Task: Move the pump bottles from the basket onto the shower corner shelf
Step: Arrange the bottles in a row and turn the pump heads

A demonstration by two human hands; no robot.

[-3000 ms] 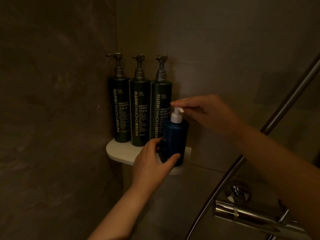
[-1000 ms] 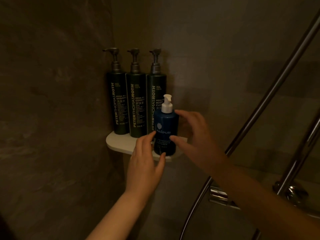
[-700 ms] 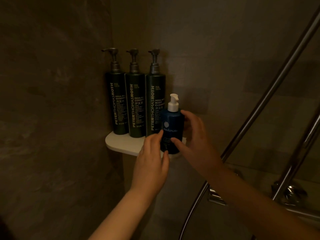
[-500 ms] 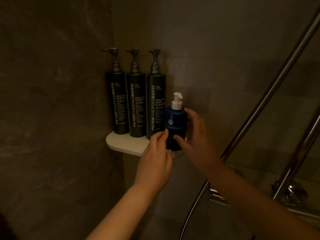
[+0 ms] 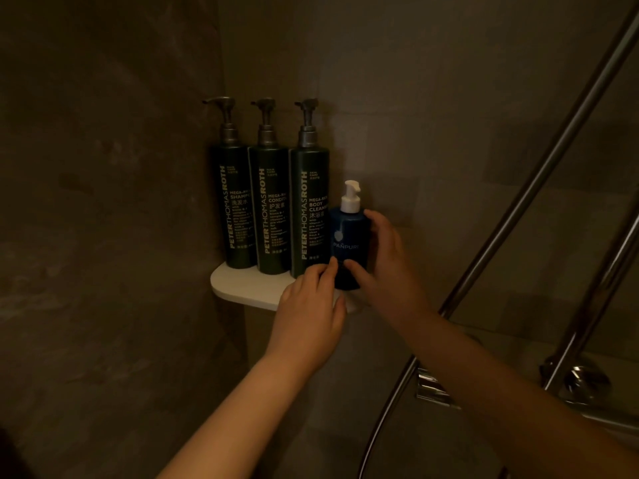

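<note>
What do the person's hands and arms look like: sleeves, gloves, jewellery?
The left hand and right hand are bare, ungloved. The left forearm and right forearm are uncovered to the frame's edge; no sleeve shows. No ring, watch or bracelet is visible, though the light is dim.

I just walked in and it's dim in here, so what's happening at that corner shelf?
A person is handling a small blue bottle, which stands upright at the right end of the white corner shelf, next to three tall dark bottles. The right hand curls round the blue bottle's right side, and the left hand touches its lower front with its fingertips.
</note>
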